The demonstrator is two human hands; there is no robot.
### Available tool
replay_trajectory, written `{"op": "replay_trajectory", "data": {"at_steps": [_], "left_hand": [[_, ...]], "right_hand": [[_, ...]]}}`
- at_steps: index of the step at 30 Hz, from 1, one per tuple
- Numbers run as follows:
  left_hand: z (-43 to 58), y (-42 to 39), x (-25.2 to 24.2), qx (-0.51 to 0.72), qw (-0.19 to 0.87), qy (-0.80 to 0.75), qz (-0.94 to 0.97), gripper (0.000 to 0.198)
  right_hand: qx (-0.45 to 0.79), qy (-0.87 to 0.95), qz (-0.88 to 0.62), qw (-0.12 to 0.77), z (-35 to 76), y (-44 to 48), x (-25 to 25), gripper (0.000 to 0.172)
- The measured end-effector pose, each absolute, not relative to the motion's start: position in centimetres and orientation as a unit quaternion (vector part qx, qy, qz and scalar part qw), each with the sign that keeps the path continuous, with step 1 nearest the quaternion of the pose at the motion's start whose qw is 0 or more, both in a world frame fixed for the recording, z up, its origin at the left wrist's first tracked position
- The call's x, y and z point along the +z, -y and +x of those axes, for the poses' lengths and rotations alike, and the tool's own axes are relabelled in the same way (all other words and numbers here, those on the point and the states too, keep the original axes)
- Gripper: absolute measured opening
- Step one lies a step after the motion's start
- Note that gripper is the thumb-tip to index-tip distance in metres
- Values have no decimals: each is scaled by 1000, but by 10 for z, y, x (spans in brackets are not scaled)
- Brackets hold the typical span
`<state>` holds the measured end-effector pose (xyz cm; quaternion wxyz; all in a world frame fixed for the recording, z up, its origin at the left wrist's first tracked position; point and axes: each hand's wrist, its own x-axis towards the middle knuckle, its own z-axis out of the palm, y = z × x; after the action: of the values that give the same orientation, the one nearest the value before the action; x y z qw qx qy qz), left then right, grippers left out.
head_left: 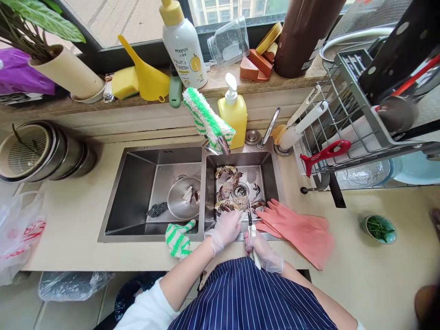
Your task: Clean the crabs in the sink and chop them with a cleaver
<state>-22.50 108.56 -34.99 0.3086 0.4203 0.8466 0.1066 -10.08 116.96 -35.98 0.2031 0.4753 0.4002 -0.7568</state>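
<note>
My left hand (226,229), in a clear plastic glove, is closed at the front of the right sink basin (237,159). Its fingers pinch a pale brown crab piece (241,203), partly hidden by the hand. My right hand (264,251), gloved likewise, wraps round the white handles of kitchen scissors (253,230). Their dark blades point away from me, beside the crab piece; whether they touch it I cannot tell. Cut crab pieces (228,183) with dark shell and legs lie around the drain (240,189).
The left basin (137,183) holds a metal bowl (174,201) and a dark scouring pad (157,210). Pink rubber gloves (299,229) lie right of the sink. A green-striped cloth (209,117) covers the faucet. A dish rack (357,137) stands at right.
</note>
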Motion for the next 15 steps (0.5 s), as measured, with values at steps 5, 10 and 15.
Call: {"op": "replay_trajectory", "data": {"at_steps": [5,10,15], "left_hand": [[-258,-1084,-351,134,302,-804,494,9],[-258,-1094,-346,129,292,-771,551,14],[-238,-1094,-356,116,292,-763,565,11]], "right_hand": [[-776,-372,454,230,-92,-1189,-342,36],[-797,-366,429,218,-83,-1208,-323,32],[-787,-424,423,146,-80,-1202,-333,29]]}}
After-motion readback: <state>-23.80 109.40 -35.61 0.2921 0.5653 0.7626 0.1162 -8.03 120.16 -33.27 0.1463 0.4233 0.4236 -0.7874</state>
